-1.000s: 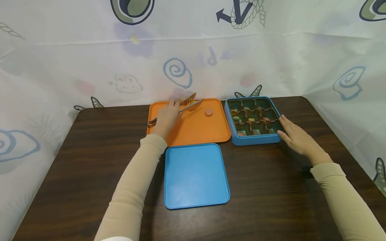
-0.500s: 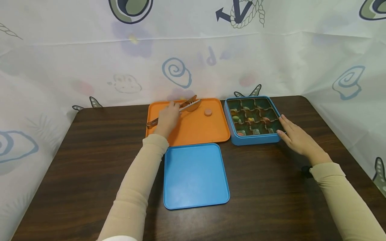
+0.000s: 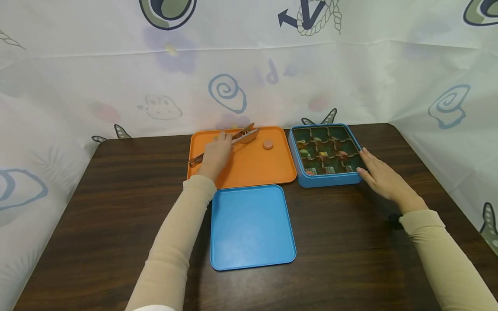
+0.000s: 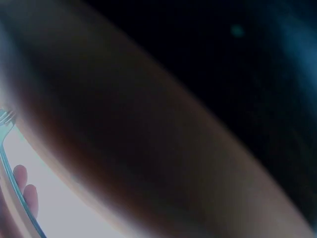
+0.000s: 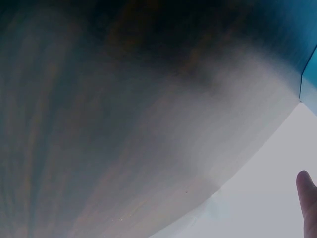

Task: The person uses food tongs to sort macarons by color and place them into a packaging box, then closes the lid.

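My left hand (image 3: pixel 218 154) grips metal tongs (image 3: pixel 246 134) with a forked arm and a broad spoon-like arm, low over the orange tray (image 3: pixel 256 170). In the left wrist view, the fork prongs (image 4: pixel 6 118) and curled fingertips show at the left edge. What lies between the tong ends is hidden. A small pinkish round piece (image 3: pixel 268 144) lies on the tray, right of the tong ends. My right hand (image 3: pixel 385 179) has its fingers extended against the right side of a blue box (image 3: pixel 330 179). That box has a dark divided insert with small colourful pieces in several compartments.
A flat blue tray (image 3: pixel 253 229) lies in front of the orange one on the dark wooden table (image 3: pixel 116 216). The blue box stands close to the orange tray's right side. A patterned white cloth (image 3: pixel 272 95) hangs behind the table.
The tong ends have come slightly closer together and lower over the orange tray. My right hand has stayed against the blue box.
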Available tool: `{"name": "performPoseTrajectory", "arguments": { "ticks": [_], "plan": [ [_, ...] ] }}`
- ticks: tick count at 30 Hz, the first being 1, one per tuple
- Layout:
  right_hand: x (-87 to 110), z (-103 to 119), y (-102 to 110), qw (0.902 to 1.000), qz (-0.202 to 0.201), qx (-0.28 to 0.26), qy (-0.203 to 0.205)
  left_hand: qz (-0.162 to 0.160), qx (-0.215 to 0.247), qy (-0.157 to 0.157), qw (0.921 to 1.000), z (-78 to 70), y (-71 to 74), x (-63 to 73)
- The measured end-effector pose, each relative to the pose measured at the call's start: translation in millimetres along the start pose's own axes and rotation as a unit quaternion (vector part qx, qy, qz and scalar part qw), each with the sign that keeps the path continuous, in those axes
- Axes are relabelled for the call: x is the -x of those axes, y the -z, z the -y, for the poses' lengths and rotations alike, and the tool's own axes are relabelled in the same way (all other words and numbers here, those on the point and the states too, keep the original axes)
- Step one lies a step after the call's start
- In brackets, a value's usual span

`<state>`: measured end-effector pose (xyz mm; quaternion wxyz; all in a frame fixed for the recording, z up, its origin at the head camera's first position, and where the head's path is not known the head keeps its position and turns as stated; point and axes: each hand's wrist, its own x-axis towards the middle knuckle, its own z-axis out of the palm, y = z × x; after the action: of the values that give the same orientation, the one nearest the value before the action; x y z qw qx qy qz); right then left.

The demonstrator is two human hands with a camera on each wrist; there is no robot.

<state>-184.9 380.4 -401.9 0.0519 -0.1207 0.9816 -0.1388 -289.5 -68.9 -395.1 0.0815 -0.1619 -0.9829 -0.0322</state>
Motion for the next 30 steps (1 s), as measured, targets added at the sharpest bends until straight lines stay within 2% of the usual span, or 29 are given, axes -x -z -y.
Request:
{"name": "performPoseTrajectory", "arguments": {
  "ticks": [10, 19, 30],
  "plan": [
    [0.4, 0.9, 0.0, 0.9999, -0.008, -0.001, 0.006, -0.018, -0.004, -0.009, 0.9998, -1.8, 7.5, 0.7],
    [-0.3, 1.4, 1.0, 1.0, -0.001, -0.001, 0.001, -0.016, 0.0, -0.008, 0.9998, -4.1, 15.3, 0.1],
    [0.5, 1.9, 0.8, 1.0, 0.001, -0.002, -0.004, -0.039, 0.012, -0.017, 0.999, -7.1, 24.0, 3.7]
  ]
}}
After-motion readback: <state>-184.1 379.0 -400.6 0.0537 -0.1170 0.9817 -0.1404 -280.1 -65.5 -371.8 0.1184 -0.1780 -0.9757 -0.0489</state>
